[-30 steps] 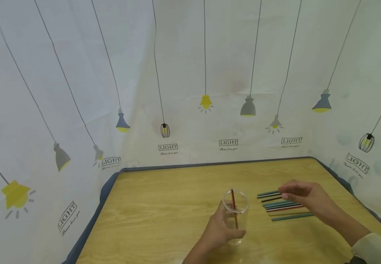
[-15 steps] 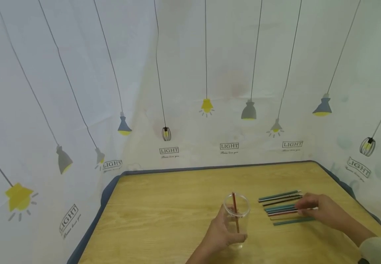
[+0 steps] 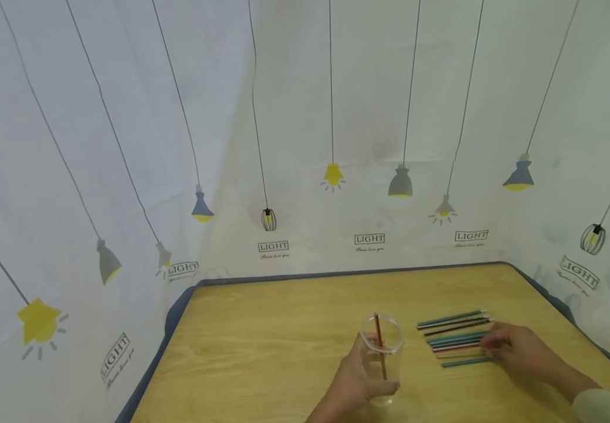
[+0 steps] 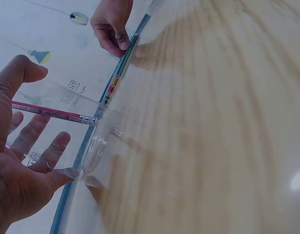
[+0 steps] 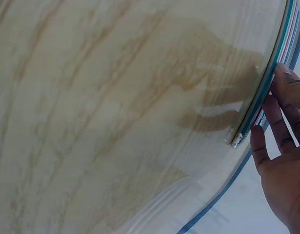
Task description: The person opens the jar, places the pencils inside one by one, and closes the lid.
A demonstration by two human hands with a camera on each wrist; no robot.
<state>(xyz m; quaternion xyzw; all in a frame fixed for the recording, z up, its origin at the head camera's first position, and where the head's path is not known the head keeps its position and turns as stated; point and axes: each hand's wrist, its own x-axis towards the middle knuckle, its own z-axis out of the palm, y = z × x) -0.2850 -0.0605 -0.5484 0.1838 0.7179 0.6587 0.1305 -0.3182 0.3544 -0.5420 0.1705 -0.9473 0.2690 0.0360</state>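
While the left hand (image 3: 355, 376) grips one clear cup (image 3: 394, 366), fingers and thumb wrapped round its sides, the right hand (image 3: 520, 351) has bent fingers at the ends of the loose pencils (image 3: 458, 339); whether it pinches one cannot be told. Inside the cup leans a single red pencil (image 3: 379, 335), its upper end at the rim. The loose pencils lie between the two hands in two clusters: at least three in the one beyond the right hand, more in the one at its fingertips, packed too closely for a sure count. Nearest the person in that cluster is one teal pencil (image 3: 463, 362). Beneath both hands is one wooden table (image 3: 262, 335); well beyond them, a white sheet (image 3: 294, 117) bears ten printed lamps (image 3: 332, 174) and six LIGHT labels (image 3: 369, 239).
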